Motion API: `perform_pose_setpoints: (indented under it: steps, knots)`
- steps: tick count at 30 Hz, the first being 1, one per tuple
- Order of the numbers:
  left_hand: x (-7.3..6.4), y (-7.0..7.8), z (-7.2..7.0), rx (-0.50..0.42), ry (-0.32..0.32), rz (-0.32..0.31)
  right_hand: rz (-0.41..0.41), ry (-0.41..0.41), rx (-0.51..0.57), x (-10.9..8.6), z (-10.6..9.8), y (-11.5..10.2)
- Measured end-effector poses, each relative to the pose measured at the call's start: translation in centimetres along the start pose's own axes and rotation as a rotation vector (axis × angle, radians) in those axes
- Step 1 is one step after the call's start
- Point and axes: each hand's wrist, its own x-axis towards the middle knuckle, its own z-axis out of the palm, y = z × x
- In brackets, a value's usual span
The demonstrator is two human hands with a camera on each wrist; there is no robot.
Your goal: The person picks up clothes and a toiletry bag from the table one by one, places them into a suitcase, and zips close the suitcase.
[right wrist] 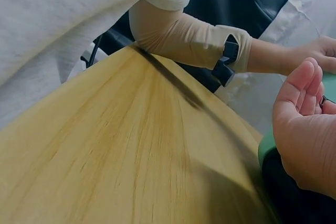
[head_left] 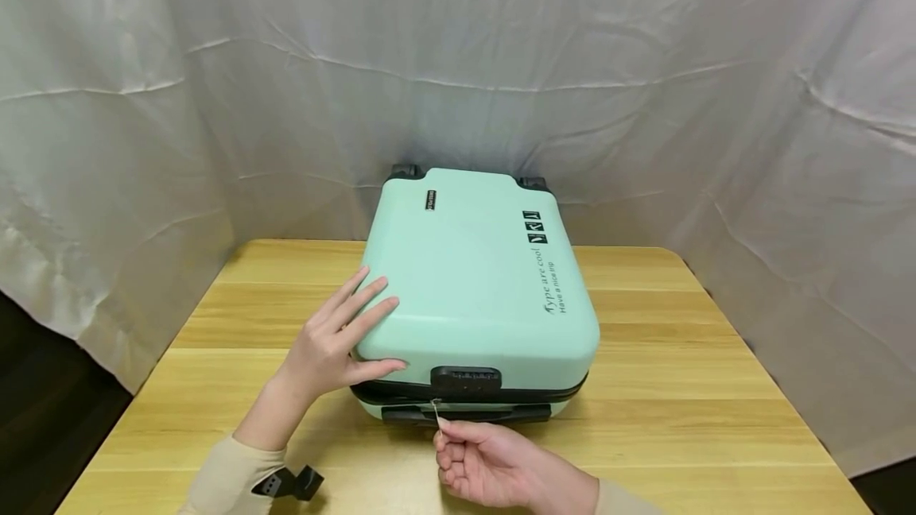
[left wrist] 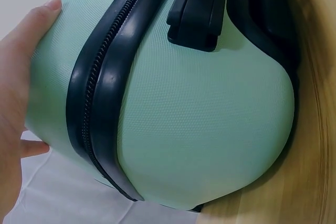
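Note:
A mint-green hard-shell suitcase (head_left: 472, 276) lies flat on the wooden table, its wheels toward the back. My left hand (head_left: 329, 348) rests on its near left corner, fingers spread over the top and thumb along the front side. At the front, my right hand (head_left: 494, 459) pinches a thin metal zipper pull (head_left: 436, 410) between thumb and fingers, just below the black combination lock (head_left: 467, 377). A black carry handle (head_left: 525, 413) sits under the zipper line. In the left wrist view, the closed zipper teeth (left wrist: 93, 77) curve around the corner within black trim.
The wooden table (head_left: 680, 388) extends on both sides of the suitcase. Behind it hangs a pale grey curtain (head_left: 458, 46). A black strap device (head_left: 289, 484) is worn on the left wrist. The table's near edge adjoins a person's light-coloured clothing (right wrist: 63, 19).

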Motion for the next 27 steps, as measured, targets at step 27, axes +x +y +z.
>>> perform_pose_setpoints:
  steps: [27]
  knots:
    - [1.7, 2.6, -1.7, -0.041, 0.106, 0.178, -0.168, 0.040, -0.374, -1.5, 1.1, -0.8]
